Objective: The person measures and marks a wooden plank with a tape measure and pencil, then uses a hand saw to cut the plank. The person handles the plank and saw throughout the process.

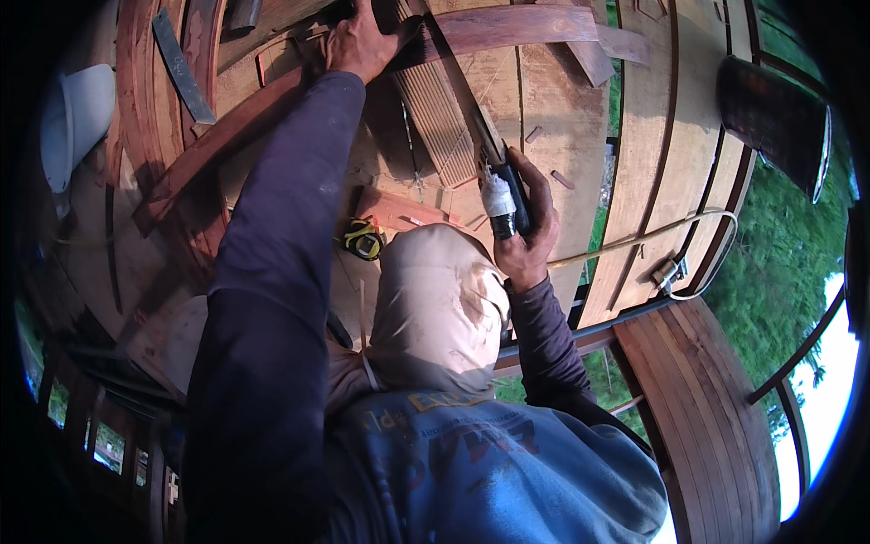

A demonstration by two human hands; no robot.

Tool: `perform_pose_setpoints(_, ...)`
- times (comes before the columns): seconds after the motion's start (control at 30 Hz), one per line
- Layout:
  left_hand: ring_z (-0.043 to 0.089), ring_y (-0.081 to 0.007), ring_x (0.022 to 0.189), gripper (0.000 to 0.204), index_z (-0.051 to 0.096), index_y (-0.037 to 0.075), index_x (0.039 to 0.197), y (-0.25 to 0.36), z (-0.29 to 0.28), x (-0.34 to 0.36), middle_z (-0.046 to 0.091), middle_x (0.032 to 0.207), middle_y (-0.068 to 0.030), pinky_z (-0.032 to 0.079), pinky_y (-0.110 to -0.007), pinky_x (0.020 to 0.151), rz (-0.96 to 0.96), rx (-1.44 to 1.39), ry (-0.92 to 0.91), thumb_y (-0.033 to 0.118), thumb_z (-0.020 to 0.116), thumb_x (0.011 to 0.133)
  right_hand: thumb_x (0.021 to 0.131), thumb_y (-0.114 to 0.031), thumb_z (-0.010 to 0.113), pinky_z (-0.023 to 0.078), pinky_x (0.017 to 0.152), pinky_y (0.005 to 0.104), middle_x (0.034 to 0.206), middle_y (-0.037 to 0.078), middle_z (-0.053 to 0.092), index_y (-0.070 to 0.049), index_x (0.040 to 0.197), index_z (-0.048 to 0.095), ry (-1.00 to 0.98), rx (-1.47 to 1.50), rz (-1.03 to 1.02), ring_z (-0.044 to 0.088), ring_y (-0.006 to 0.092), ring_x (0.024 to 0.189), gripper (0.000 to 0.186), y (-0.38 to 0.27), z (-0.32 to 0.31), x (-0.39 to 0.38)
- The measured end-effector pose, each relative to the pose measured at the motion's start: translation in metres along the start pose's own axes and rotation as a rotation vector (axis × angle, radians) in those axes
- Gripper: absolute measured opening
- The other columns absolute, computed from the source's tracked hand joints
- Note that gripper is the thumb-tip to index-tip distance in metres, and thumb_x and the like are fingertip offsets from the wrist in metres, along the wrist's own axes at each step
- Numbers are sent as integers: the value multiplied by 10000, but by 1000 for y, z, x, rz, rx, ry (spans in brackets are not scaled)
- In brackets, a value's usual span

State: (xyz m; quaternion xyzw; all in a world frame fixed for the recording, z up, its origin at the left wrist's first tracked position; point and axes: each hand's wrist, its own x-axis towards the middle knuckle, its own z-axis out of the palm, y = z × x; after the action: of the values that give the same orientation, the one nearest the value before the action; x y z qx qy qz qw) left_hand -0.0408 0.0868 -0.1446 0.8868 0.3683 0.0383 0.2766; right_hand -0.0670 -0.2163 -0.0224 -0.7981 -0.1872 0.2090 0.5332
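Note:
In my right hand (528, 218) is the black-and-white taped handle (499, 204) of what looks like a handsaw. Its long narrow blade (460, 89), seen nearly edge-on, slants up and left toward the far edge of the view. My left hand (361, 43) grips a long reddish-brown board (512, 25) from above, thumb stretched to the right and some fingertips cut off by the view's edge. Beneath the blade lies a grooved strip of wood (437, 113). Close to me, a yellow-and-black tape measure (364, 238) sits by a reddish wood offcut (399, 208).
A flat metal bar (181, 71) rests on boards at the far left, near a white plastic object (86, 118). A pale cable (625, 243) with a connector (669, 274) crosses the slatted planks on the right. Rounded beige cloth (435, 304) rises in front of my torso. Gaps separate the planks.

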Motion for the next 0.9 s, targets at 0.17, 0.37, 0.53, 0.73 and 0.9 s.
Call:
perform_pose_setpoints(0.17, 669, -522, 962, 875, 287, 129, 1546, 1, 0, 1, 688, 1031, -341, 532, -584, 850, -25, -53, -14, 425, 730, 851, 903, -84, 635, 496, 1030, 373, 1308, 257, 635, 103, 1371, 502, -2, 145, 13, 656, 273, 1193, 521, -18, -25, -35)
perform_pose_setpoints(0.37, 667, -528, 959, 860, 314, 131, 1532, 1, 4, 0, 691, 1037, -332, 526, -598, 853, 31, -10, 95, 462, 725, 853, 924, -131, 664, 536, 934, 332, 1186, 208, 705, 34, 1370, 536, -6, 11, 61, 703, 242, 1077, 493, -13, -8, 1)
perform_pose_setpoints(0.53, 662, -522, 986, 847, 342, 123, 1514, -1, 1, -1, 683, 1063, -339, 522, -593, 865, -26, 4, -12, 483, 723, 847, 937, -155, 655, 532, 933, 339, 1185, 216, 699, 29, 1358, 542, -14, -1, 88, 701, 249, 1081, 473, -7, -4, -1)
perform_pose_setpoints(0.73, 664, -524, 968, 850, 345, 108, 1513, -6, 8, 1, 682, 1050, -345, 522, -591, 859, -16, 6, 6, 479, 721, 847, 929, -169, 666, 511, 1001, 348, 1245, 211, 679, 57, 1393, 525, 11, 190, -82, 681, 240, 1139, 534, -19, -23, -28)
perform_pose_setpoints(0.9, 670, -516, 954, 848, 341, 113, 1516, -9, 8, 2, 684, 1051, -344, 525, -586, 855, -2, -26, 11, 463, 718, 842, 902, -39, 592, 502, 1011, 341, 1283, 218, 668, 61, 1398, 523, -54, 55, -28, 668, 262, 1175, 511, 6, 16, 41)
